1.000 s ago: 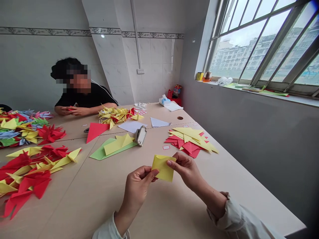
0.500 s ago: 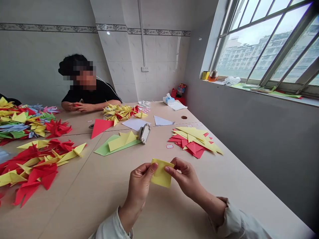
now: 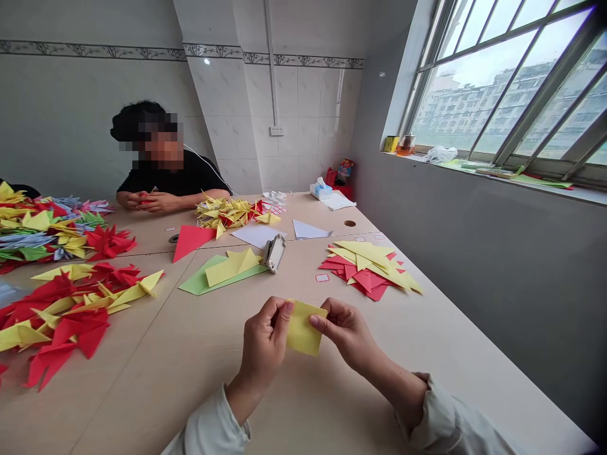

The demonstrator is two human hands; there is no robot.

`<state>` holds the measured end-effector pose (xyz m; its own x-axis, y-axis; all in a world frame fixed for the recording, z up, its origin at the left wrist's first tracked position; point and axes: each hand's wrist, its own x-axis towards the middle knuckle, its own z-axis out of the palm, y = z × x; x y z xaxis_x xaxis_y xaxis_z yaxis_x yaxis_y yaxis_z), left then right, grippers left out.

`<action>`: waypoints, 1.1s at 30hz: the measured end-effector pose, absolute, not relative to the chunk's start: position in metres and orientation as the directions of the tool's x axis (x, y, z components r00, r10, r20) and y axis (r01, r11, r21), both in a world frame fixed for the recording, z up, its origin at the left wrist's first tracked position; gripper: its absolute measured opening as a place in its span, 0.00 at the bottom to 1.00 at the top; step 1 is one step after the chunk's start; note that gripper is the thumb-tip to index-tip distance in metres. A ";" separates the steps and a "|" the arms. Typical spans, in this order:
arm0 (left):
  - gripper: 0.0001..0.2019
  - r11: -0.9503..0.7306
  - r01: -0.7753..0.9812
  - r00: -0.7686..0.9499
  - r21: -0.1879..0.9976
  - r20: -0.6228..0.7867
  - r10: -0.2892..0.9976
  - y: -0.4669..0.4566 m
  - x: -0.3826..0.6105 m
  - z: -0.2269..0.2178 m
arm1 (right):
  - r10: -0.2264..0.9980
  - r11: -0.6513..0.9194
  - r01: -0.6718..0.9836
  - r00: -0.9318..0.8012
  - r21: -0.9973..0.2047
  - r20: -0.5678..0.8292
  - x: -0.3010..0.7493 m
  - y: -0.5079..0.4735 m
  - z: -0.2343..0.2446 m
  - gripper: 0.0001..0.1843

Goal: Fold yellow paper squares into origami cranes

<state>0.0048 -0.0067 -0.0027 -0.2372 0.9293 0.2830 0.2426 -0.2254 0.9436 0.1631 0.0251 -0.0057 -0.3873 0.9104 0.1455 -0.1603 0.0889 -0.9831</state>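
Note:
Between my two hands, above the table, is a small folded square of yellow paper [image 3: 303,328]. My left hand [image 3: 266,338] pinches its left edge, thumb near the upper left corner. The upper right edge is gripped by my right hand [image 3: 348,332], with the thumb on the near face and the fingers behind. Beyond the hands lies a pile of red and yellow folded paper triangles [image 3: 372,268]. A yellow folded sheet [image 3: 232,267] rests on a green one [image 3: 199,283], touching a small metal-framed stand [image 3: 274,254].
Heaps of folded paper cranes [image 3: 71,309] cover the table's left side, with another yellow heap [image 3: 227,213] farther back. Across the table a person [image 3: 175,183] holds something red. A tissue box [image 3: 321,188] stands at the far edge. A wall and window [image 3: 497,95] border the right.
Both hands and the yellow paper have shifted slightly left and up. My left thumb has moved closer to the paper's upper left corner.

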 end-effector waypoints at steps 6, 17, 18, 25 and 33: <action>0.12 0.085 -0.076 0.207 0.993 -0.068 0.976 -0.004 0.007 -0.005 | 0.854 0.034 -0.029 -0.518 -0.999 0.044 0.185 0.046 0.001 0.21; 0.15 0.146 -0.241 0.087 0.959 -0.129 0.988 -0.003 0.005 -0.008 | 0.751 -0.076 -0.069 -0.660 -0.995 -0.012 0.172 0.027 0.010 0.15; 0.15 0.152 -0.264 0.083 0.952 -0.134 0.987 -0.003 0.005 -0.008 | 0.761 -0.072 -0.091 -0.648 -0.993 0.004 0.169 0.024 0.008 0.14; 0.15 0.138 -0.249 0.053 0.959 -0.128 0.990 -0.004 0.007 -0.006 | 0.810 -0.098 -0.130 -0.587 -0.987 -0.003 0.159 0.022 -0.006 0.10; 0.17 0.120 -0.272 -0.103 0.955 -0.152 0.983 0.003 0.000 -0.006 | 0.899 -0.127 -0.181 -0.437 -0.975 -0.035 0.184 0.043 -0.001 0.10</action>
